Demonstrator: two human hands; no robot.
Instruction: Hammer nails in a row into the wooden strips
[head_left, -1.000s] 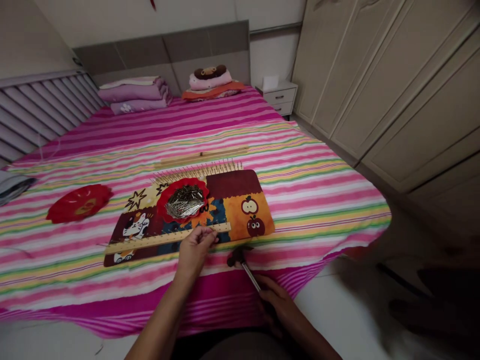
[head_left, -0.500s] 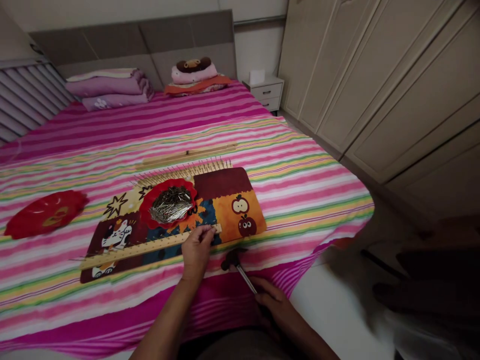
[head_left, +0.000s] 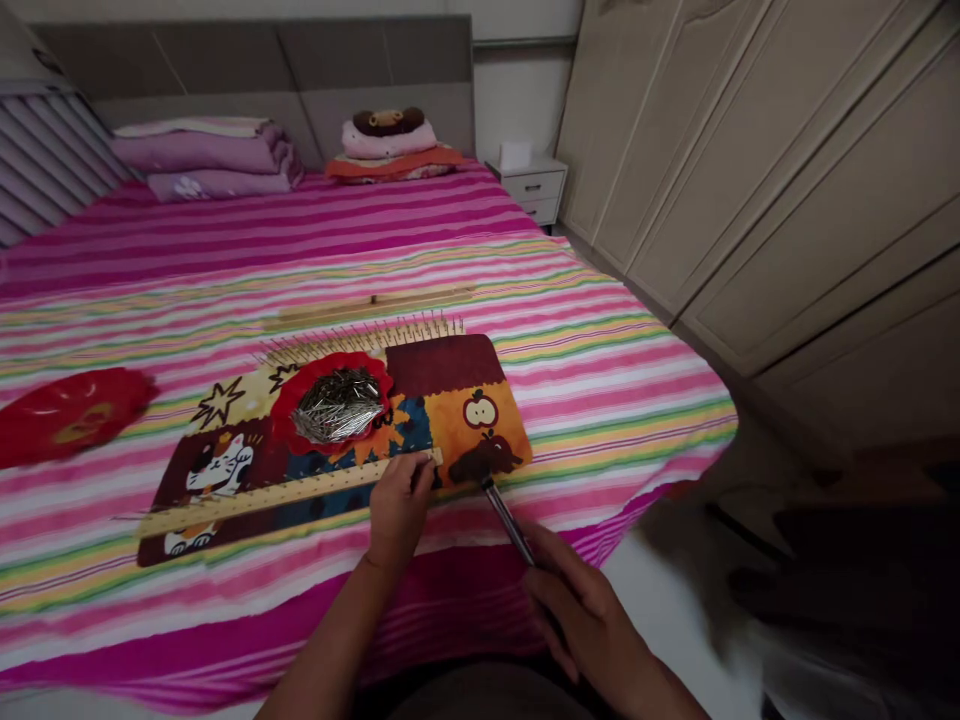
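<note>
My left hand (head_left: 399,505) is closed in a pinch at the right end of a long wooden strip (head_left: 300,486). What looks like a nail is between its fingertips, mostly hidden by them. Along the strip, several thin nails stand up from the wood. My right hand (head_left: 589,610) grips a hammer (head_left: 508,520) by its handle. The dark hammer head is raised just right of the strip's end, over the patterned mat (head_left: 480,385), and is somewhat blurred. Behind the strip, a red scalloped bowl (head_left: 283,418) full of loose nails (head_left: 337,405) sits on the mat.
A second wooden piece bristling with nails (head_left: 367,338) lies behind the bowl, and a bare wooden strip (head_left: 375,302) beyond it. At left is another red dish (head_left: 82,410). All rest on a striped bed (head_left: 622,400). Folded bedding (head_left: 210,160) lies at the headboard; wardrobes (head_left: 750,180) stand at right.
My right hand has lifted the hammer up and forward, from the bed's front edge to over the mat. My left hand still pinches at the strip's end. The view has shifted slightly.
</note>
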